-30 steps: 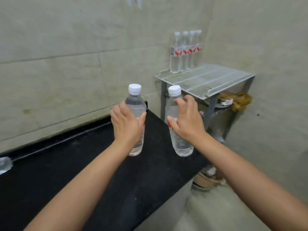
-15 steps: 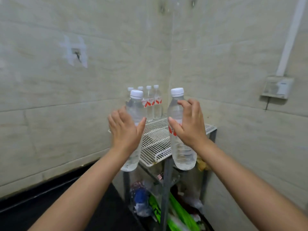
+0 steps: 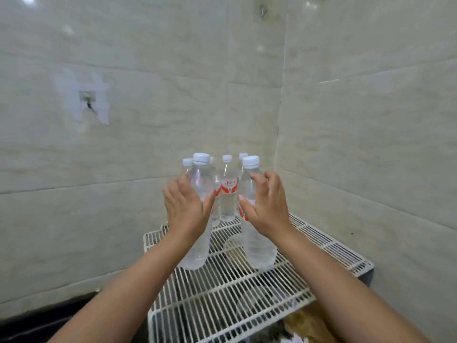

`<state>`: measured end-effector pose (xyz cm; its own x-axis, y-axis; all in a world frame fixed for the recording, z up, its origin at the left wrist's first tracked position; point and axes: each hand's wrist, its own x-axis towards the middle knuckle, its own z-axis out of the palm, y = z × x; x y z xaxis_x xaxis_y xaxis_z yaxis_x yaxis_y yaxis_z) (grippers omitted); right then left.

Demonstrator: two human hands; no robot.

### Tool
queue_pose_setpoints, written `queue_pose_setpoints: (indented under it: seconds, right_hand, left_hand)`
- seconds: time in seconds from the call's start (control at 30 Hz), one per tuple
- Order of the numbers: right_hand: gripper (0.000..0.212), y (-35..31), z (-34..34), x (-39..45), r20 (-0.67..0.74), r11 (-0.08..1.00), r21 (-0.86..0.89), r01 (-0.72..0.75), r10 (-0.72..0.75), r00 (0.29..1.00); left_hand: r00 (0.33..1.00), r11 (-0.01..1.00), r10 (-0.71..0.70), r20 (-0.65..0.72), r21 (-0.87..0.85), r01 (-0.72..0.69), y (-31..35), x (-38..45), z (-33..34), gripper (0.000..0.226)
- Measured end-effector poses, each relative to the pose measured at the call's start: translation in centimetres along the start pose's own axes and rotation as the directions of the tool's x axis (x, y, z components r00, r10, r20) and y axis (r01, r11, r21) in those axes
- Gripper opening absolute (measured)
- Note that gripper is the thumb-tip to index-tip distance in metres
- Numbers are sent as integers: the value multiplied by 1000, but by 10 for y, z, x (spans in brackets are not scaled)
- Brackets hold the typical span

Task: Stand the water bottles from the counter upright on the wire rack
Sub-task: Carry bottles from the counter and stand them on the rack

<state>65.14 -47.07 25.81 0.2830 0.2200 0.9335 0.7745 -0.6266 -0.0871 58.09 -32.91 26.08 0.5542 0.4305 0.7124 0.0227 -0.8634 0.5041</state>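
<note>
Both bottles have travelled from above the dark surface to over the wire rack (image 3: 321, 241), and the view has closed in on the corner of the tiled walls. From the head camera, the only view, the left hand (image 3: 185, 209) is curled round the middle of the left bottle (image 3: 197, 246), thumb on one side and fingers on the other; the right hand (image 3: 265, 206) wraps the right bottle (image 3: 258, 251) at about label height in the same way. Each bottle is upright, cap on top, its base at or just above the white wires — whether they are touching down cannot be told. Behind them, against the corner, a cluster of bottles (image 3: 228, 194) already stands upright, red-and-white labels showing. Judging by the clear liquid up to the shoulders, these are full, so fairly heavy for one hand, and the thin plastic wall will likely give under a hard squeeze. A mid-body hold, as here, looks right — low enough to steady the weight, clear of the cap. The wire gaps are the risk: a base set across them unevenly could rock, and a tip would knock the cluster behind.
</note>
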Motion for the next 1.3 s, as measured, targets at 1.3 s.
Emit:
queue_pose_setpoints:
  seconds: [1.3]
  right_hand:
    - [35,52,117,115,667,991,12,-131,90,740]
  left_hand:
    - [951,880,-201,234,469,71,-10,116,51,39]
